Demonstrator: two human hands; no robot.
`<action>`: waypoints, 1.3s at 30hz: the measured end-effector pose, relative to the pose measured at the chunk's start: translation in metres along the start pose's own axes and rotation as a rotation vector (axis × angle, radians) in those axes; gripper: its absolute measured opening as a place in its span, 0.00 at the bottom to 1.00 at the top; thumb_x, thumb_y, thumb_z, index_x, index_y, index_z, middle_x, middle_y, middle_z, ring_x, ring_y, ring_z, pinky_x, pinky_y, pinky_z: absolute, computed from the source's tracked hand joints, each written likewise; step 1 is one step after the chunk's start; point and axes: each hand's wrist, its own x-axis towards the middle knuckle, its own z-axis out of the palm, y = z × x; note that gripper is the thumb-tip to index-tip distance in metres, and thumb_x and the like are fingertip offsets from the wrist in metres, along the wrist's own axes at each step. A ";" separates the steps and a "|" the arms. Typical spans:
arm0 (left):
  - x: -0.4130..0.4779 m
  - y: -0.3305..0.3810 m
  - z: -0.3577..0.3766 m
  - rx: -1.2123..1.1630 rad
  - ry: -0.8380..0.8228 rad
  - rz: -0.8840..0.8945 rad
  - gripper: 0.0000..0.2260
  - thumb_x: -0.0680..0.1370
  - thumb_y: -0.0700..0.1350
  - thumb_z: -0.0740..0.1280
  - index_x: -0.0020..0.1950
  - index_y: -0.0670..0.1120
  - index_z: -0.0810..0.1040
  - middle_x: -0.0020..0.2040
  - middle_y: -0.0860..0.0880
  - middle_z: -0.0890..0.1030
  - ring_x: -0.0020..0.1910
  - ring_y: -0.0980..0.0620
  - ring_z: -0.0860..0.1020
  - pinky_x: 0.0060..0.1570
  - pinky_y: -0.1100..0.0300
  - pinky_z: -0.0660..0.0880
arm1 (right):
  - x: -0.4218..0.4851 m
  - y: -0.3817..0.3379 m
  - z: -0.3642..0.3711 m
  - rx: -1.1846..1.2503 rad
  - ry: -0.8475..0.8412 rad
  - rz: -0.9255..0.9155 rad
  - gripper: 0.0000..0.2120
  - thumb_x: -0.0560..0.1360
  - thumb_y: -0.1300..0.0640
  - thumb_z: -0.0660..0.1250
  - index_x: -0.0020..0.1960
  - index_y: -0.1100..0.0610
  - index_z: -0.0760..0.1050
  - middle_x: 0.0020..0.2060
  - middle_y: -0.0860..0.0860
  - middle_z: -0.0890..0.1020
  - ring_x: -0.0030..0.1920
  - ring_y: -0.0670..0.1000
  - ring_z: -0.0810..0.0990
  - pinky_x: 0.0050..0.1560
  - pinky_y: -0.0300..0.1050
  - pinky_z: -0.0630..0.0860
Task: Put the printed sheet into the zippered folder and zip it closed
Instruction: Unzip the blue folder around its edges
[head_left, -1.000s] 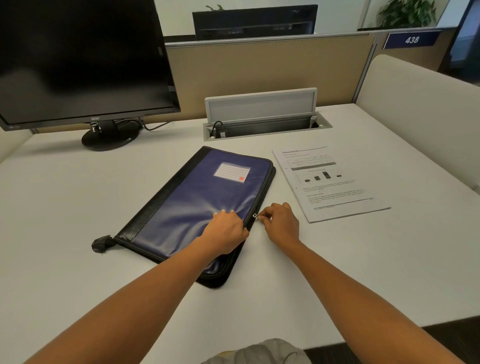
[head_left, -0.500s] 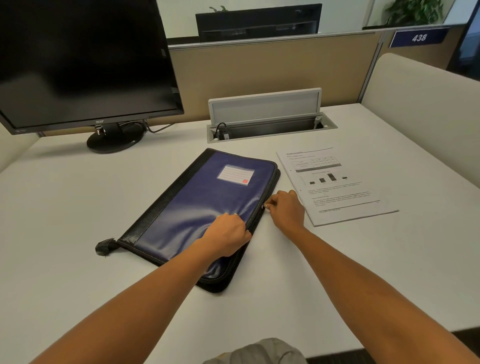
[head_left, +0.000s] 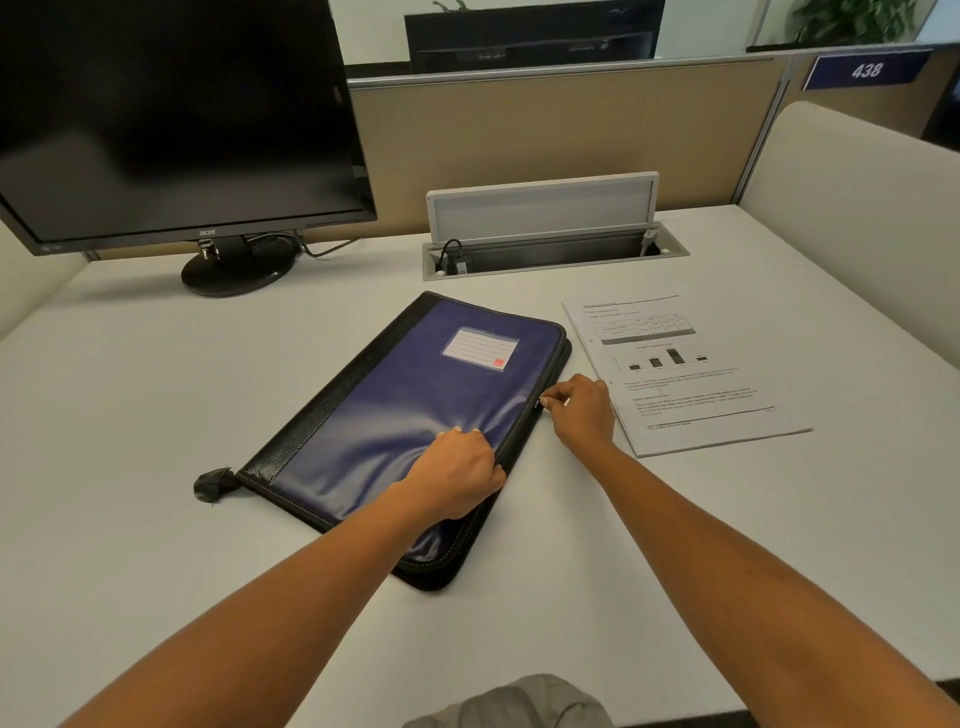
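Note:
A blue zippered folder with a black spine and a white label lies flat and slanted on the white desk. My left hand presses down on its blue cover near the right edge, fingers curled over that edge. My right hand pinches the small metal zipper pull on the folder's right side, about halfway along it. The printed sheet, with a table, a bar chart and text, lies flat on the desk just right of the folder, touching my right hand's far side.
A black monitor on a round stand stands at the back left. An open cable tray with a raised lid sits at the back centre. A beige partition closes the back, a padded divider the right.
My right hand has slid the zipper pull along the folder's right edge, away from me. My left hand has stayed pressed on the cover.

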 end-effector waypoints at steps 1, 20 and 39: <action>0.000 0.000 0.000 0.016 -0.001 0.003 0.12 0.81 0.46 0.52 0.46 0.42 0.72 0.30 0.49 0.58 0.32 0.49 0.62 0.41 0.56 0.61 | -0.001 0.001 0.000 0.024 -0.015 -0.005 0.07 0.74 0.58 0.66 0.50 0.58 0.80 0.52 0.56 0.78 0.50 0.51 0.72 0.45 0.41 0.66; 0.001 0.003 0.002 0.092 0.003 -0.001 0.18 0.82 0.47 0.51 0.55 0.38 0.75 0.32 0.51 0.60 0.40 0.48 0.69 0.40 0.57 0.65 | -0.068 0.004 0.003 0.216 -0.226 -0.134 0.07 0.72 0.59 0.69 0.48 0.59 0.82 0.47 0.56 0.81 0.53 0.54 0.74 0.50 0.43 0.71; -0.030 -0.023 0.033 0.000 -0.084 0.013 0.52 0.59 0.78 0.35 0.76 0.49 0.40 0.77 0.46 0.41 0.76 0.47 0.41 0.74 0.53 0.44 | -0.082 0.008 -0.003 0.056 -0.216 -0.165 0.08 0.73 0.56 0.68 0.51 0.56 0.82 0.50 0.52 0.81 0.55 0.51 0.72 0.49 0.43 0.70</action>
